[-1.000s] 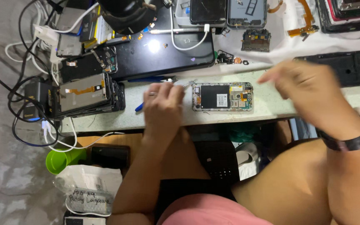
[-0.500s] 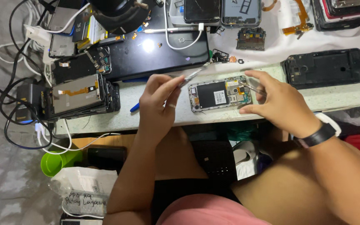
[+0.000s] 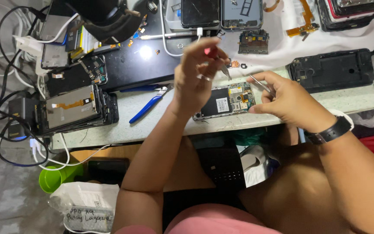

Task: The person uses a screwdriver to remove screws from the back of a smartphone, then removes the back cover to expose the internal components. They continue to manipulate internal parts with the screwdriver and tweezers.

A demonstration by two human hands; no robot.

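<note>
At far left, cables (image 3: 5, 108) tangle beside a stack of phone screens (image 3: 72, 108); a green cup (image 3: 55, 177) sits lower left. Blue pliers (image 3: 148, 106) lie on the bench (image 3: 122, 130), left of centre. In mid-frame the left hand (image 3: 198, 78) is raised above the bench, fingers closed around a red-handled screwdriver (image 3: 219, 63) whose tip points down at the opened phone (image 3: 226, 100). The phone lies flat at the bench's near edge, its board exposed. Right of it, the right hand (image 3: 288, 102) pinches tweezers (image 3: 260, 84), tips touching the phone's upper right corner. A black frame (image 3: 332, 69) lies at right. The step looks like working a small part on the board; the next move calls for a steady, fine lowering of the screwdriver tip.
</note>
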